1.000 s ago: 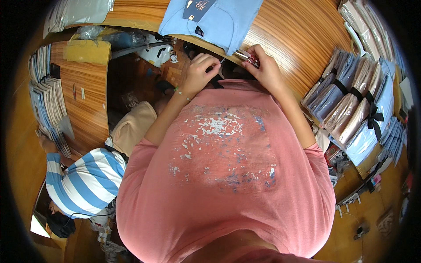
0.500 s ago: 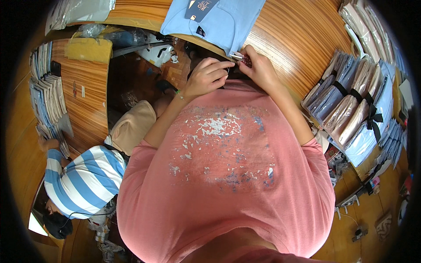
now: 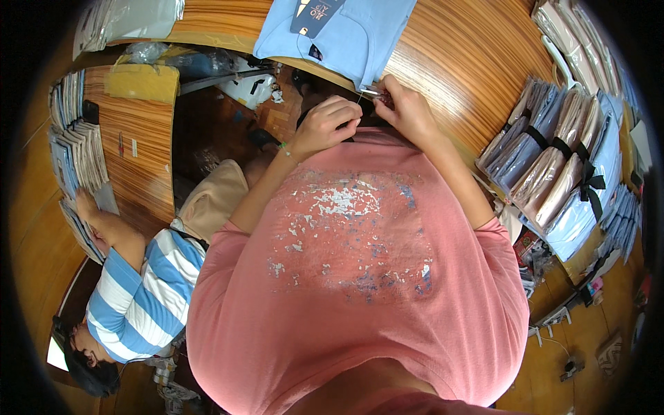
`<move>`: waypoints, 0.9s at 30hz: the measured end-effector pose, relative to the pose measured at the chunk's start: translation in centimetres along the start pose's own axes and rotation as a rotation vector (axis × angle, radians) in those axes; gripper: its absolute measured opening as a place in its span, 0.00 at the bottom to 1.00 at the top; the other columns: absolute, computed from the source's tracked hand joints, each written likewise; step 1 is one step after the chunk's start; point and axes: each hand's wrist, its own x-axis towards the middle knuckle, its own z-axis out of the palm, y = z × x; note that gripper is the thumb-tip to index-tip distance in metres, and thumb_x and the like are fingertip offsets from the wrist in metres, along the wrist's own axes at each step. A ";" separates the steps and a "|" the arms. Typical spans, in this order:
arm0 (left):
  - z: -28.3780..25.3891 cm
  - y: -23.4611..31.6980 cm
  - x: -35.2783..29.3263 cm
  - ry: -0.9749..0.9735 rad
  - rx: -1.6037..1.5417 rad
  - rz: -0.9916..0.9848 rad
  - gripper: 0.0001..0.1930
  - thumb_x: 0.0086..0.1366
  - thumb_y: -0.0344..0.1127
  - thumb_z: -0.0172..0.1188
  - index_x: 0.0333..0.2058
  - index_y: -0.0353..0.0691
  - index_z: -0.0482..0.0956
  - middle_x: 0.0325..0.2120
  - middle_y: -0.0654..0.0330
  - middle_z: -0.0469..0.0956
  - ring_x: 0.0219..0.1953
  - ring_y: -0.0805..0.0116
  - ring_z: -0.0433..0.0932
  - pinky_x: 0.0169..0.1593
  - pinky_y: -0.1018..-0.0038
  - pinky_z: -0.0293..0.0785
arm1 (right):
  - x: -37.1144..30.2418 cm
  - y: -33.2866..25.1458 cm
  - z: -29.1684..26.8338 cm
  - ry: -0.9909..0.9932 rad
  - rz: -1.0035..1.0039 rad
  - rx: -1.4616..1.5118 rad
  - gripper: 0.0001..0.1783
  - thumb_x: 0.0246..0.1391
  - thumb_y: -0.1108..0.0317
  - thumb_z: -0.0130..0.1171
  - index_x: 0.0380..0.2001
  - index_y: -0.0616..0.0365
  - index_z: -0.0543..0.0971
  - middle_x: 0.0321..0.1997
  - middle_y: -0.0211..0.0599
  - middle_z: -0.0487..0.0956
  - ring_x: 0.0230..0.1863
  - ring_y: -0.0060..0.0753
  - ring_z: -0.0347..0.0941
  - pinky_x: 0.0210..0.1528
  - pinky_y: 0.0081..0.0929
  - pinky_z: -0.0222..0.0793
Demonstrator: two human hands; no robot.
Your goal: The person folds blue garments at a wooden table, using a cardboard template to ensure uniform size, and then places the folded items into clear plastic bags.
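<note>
Wood tables, count 2: one ahead (image 3: 477,62), one at left (image 3: 142,183). Co-worker (image 3: 149,297), 1, in a blue-and-white striped top, both hands on a row of folded garments (image 3: 86,152) along the left table; pieces too close-packed to count. Right side: 1 pile of wrapped garments (image 3: 553,162), bound with black ribbon (image 3: 591,185); pieces not countable with certainty. Blue shirt (image 3: 342,50), 1, flat on the table ahead, its near corner at the table edge, just beyond the hands. Left hand (image 3: 328,124): narrow, thumb and fingertips pinching 1 thread (image 3: 360,98) just below that corner. Right hand (image 3: 413,114): fingers curled round 1 pair of snips (image 3: 373,91), blades pointing left, near the thread; contact cannot be told. Dark tag (image 3: 317,17), 1, on the shirt.
</note>
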 end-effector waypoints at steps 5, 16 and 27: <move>-0.1 0.0 0.0 0.009 -0.012 0.002 0.06 0.48 0.23 0.59 0.26 0.35 0.73 0.28 0.59 0.75 0.31 0.61 0.74 0.36 0.70 0.71 | -0.1 0.4 0.5 0.014 -0.026 -0.031 0.11 0.48 0.67 0.56 0.32 0.57 0.66 0.26 0.45 0.76 0.28 0.48 0.74 0.28 0.38 0.68; -7.4 -1.4 -3.6 -0.497 0.359 -0.367 0.17 0.53 0.27 0.52 0.43 0.41 0.74 0.26 0.51 0.78 0.30 0.57 0.77 0.36 0.67 0.71 | -0.2 3.2 -4.9 0.473 0.269 -0.077 0.16 0.46 0.64 0.61 0.37 0.60 0.72 0.31 0.47 0.75 0.32 0.45 0.74 0.34 0.36 0.69; -8.2 -8.4 10.0 0.326 0.615 -0.267 0.18 0.55 0.44 0.61 0.34 0.33 0.74 0.27 0.56 0.77 0.26 0.64 0.75 0.31 0.72 0.70 | 5.5 -0.7 -4.2 0.466 0.071 0.154 0.16 0.47 0.67 0.59 0.41 0.61 0.75 0.39 0.45 0.75 0.38 0.38 0.72 0.40 0.30 0.69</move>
